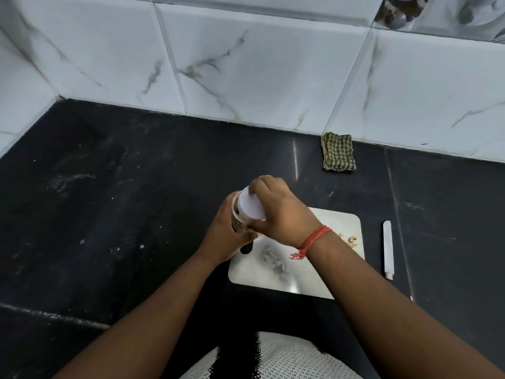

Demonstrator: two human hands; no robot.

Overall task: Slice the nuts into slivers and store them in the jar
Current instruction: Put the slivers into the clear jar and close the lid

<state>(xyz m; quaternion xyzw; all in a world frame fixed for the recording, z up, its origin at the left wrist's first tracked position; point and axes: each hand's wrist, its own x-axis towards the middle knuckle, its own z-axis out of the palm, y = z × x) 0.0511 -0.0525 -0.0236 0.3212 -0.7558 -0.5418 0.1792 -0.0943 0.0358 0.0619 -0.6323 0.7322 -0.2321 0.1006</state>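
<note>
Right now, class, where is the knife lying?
In the head view the knife lies on the dark counter, just right of the cutting board, with no hand touching it.

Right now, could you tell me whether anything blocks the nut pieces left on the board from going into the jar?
Yes: the white lid covers the jar, gripped by the right hand; the left hand holds the jar. The nut pieces lie on the board.

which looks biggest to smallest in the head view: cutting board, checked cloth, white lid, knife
1. cutting board, clearly largest.
2. knife, long but thin.
3. checked cloth and white lid: look alike in area; the lid is partly hidden by the right hand and sits nearer the camera, so unranked.
</note>
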